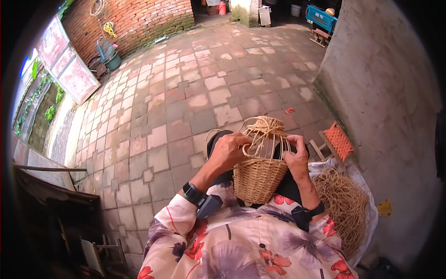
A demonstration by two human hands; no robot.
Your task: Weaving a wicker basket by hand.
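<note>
Paved yard (pixel 186 93): reddish and grey square slabs, worn, filling most of the view from the near edge to the far buildings.

Plastered wall (pixel 385 93): grey, rough, running along the right side of the yard.

Brick wall (pixel 139 18): red, at the far left corner, with a yellow coil of rope (pixel 109 29) hanging on it and a green bucket (pixel 111 58) at its foot.

Panelled frame (pixel 67 65): pinkish panes in a white frame, leaning at the left edge of the paving.

Blue cart (pixel 320 17): at the far right corner, partly in shade.

Heap of straw cord (pixel 344 204): tan, loose, lying on a white sack (pixel 369 209) at the right, just beside the person's right arm.

Small stool (pixel 337 141): wooden legs, orange woven seat, tilted, against the foot of the plastered wall.

Basket (pixel 260 174): half-woven, tan, held upright on the person's lap at the near edge of the yard; lower body closely woven, upper part bare upright ribs gathered to a wound top.

Left hand (pixel 228 149): fingers closed on a strand at the basket's upper left rim. Dark band on the wrist.

Right hand (pixel 297 156): wrapped about the ribs on the basket's right side, thumb upward, holding it steady. Dark band on the wrist.

Yellow scrap (pixel 384 208): on the ground by the sack.

Red scrap (pixel 290 111): on the paving beyond the basket.
</note>
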